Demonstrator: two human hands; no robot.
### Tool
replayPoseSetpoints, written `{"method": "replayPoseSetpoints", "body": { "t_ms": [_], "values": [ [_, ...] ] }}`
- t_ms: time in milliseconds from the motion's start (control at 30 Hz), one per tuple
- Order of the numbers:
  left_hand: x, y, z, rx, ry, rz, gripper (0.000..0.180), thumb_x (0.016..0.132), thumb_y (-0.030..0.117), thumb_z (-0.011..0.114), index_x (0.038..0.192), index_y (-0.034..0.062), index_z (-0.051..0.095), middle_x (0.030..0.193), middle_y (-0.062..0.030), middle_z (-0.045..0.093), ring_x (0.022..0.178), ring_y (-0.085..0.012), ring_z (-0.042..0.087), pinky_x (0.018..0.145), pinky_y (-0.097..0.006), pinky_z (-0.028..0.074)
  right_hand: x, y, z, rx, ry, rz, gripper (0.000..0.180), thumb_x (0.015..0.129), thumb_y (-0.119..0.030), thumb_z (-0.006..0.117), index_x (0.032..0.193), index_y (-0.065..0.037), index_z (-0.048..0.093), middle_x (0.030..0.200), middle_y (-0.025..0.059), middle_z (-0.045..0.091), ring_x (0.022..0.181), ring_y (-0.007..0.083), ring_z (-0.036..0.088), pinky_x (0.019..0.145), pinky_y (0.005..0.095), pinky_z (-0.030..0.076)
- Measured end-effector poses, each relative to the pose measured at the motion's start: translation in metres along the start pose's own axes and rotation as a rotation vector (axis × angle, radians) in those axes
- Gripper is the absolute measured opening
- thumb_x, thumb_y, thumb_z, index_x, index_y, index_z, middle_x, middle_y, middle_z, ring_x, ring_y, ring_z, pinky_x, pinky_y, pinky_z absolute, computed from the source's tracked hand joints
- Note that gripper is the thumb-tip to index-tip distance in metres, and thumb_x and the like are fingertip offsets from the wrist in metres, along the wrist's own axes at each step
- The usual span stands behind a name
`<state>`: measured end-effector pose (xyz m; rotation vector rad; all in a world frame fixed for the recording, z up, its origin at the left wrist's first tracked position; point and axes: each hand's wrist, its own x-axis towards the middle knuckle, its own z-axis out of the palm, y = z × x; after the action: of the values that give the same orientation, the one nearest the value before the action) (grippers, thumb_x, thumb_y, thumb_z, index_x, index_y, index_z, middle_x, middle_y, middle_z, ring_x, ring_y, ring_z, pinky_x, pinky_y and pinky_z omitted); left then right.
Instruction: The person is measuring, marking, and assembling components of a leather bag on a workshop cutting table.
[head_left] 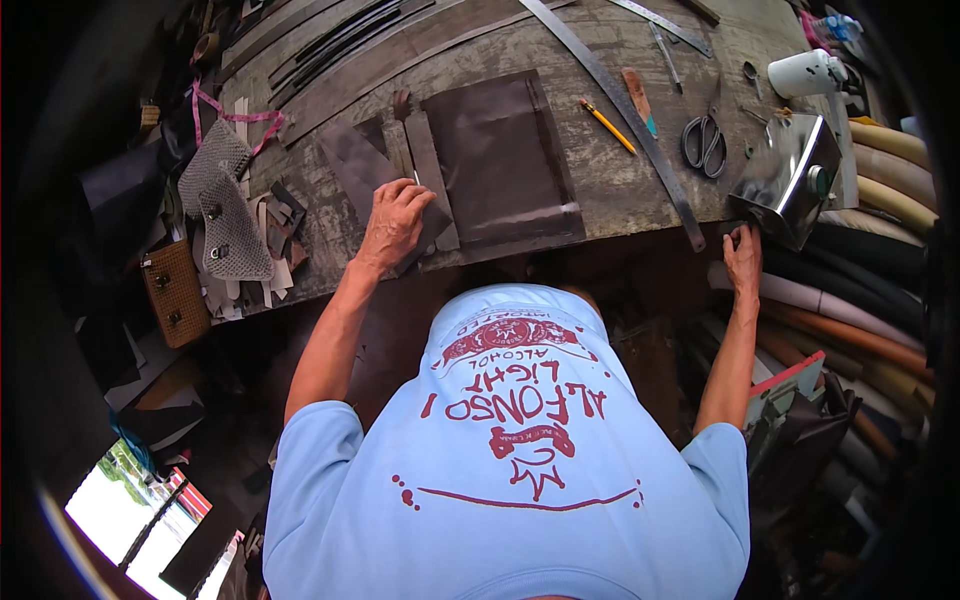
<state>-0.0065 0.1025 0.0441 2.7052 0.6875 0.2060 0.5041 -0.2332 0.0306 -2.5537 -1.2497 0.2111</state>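
The right hand [743, 258] had its grip narrow and curled by the lower corner of a metal tin [785, 180], though I could not tell if it held it; the left hand's [397, 222] grip was drawn together over a brown piece [357, 160] on the table [612, 200], its hold unclear; the green-capped tin leaned, contents hidden; a brown panel [505, 150] lay flat; farther off was a white bottle [798, 75], opaque.

A pale-blue shirt [460, 455], short sleeves [318, 440], maroon print [528, 403] (a little crown [538, 484] included).
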Motion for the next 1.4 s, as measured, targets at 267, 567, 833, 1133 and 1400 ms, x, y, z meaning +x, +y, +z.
{"method": "replayPoseSetpoints", "body": {
  "t_ms": [267, 567, 833, 1133, 1400],
  "values": [
    [0.015, -0.006, 0.01, 0.096, -0.233, 0.125, 0.037, 0.074, 0.002, 0.067, 0.11, 0.007, 0.062, 0.105, -0.0081, 0.06, 0.114, -0.0277, 0.052, 0.103, -0.042, 0.036, -0.02, -0.104, -0.01, 0.416, -0.112, 0.267, 0.02, 0.089, -0.015, 0.069, 0.098, 0.001, 0.061, 0.102, 0.0074, 0.067, 0.074, 0.0149, 0.061, 0.071, 0.0314, 0.05],
    [0.029, -0.015, 0.007, 0.175, -0.382, 0.344, 0.025, 0.069, 0.006, 0.067, 0.094, 0.0076, 0.064, 0.098, -0.0078, 0.055, 0.103, -0.0248, 0.051, 0.101, -0.041, 0.034, -0.033, -0.344, 0.094, 1.087, -0.365, -0.106, 0.051, 0.094, 0.004, 0.054, 0.144, -0.004, 0.043, 0.126, 0.0118, 0.053, 0.098, 0.0171, 0.066, 0.081, 0.0279, 0.055],
    [-0.01, -0.029, -0.034, 0.048, -0.216, 0.32, 0.026, 0.065, 0.011, 0.075, 0.089, 0.0072, 0.065, 0.1, -0.006, 0.057, 0.109, -0.0247, 0.052, 0.104, -0.043, 0.034, -0.016, -0.403, 0.151, 0.911, -0.439, -0.414, 0.061, 0.087, 0.009, 0.057, 0.143, -0.007, 0.039, 0.153, 0.0173, 0.034, 0.105, 0.0242, 0.065, 0.092, 0.0359, 0.053],
    [-0.077, -0.044, -0.03, -0.039, -0.003, 0.142, 0.03, 0.064, 0.006, 0.075, 0.091, 0.0079, 0.063, 0.102, -0.0057, 0.059, 0.113, -0.027, 0.053, 0.106, -0.045, 0.032, -0.029, -0.409, 0.168, 0.592, -0.267, -0.538, 0.076, 0.082, 0.006, 0.069, 0.147, -0.013, 0.036, 0.159, 0.0164, 0.024, 0.106, 0.0261, 0.063, 0.092, 0.038, 0.054],
    [-0.173, -0.074, -0.044, 0.041, 0.076, -0.159, 0.024, 0.065, 0.002, 0.069, 0.088, 0.0072, 0.063, 0.1, -0.0075, 0.058, 0.108, -0.0276, 0.053, 0.099, -0.044, 0.037, -0.031, -0.404, 0.167, 0.651, -0.294, -0.533, 0.071, 0.084, 0.008, 0.067, 0.145, -0.012, 0.037, 0.16, 0.0161, 0.022, 0.108, 0.0248, 0.062, 0.091, 0.0369, 0.055]
  ]
}}
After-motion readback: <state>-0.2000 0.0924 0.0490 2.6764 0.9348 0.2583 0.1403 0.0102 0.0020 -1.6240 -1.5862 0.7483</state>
